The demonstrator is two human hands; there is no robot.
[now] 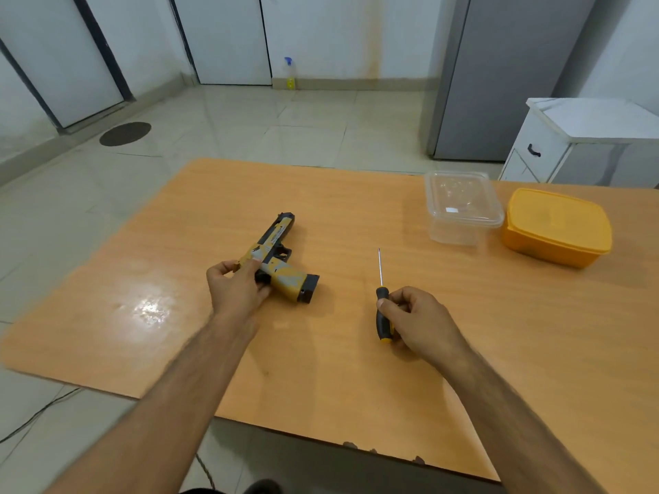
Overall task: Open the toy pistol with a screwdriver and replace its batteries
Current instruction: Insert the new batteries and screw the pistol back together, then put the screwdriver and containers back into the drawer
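Note:
A yellow, grey and black toy pistol (281, 260) lies on its side on the orange table (321, 351), barrel pointing away from me and grip toward the right. My left hand (235, 285) grips its rear end, fingers curled round the back of the slide. A screwdriver (382, 308) with a black and yellow handle and a thin shaft pointing away lies right of the pistol. My right hand (417, 320) holds its handle, thumb on top. No batteries are visible.
A clear lidded plastic box (460, 205) and a yellow lidded box (556, 226) stand at the table's far right. Behind them are a white cabinet (570, 137) and a grey fridge (499, 76). Tiled floor surrounds the table.

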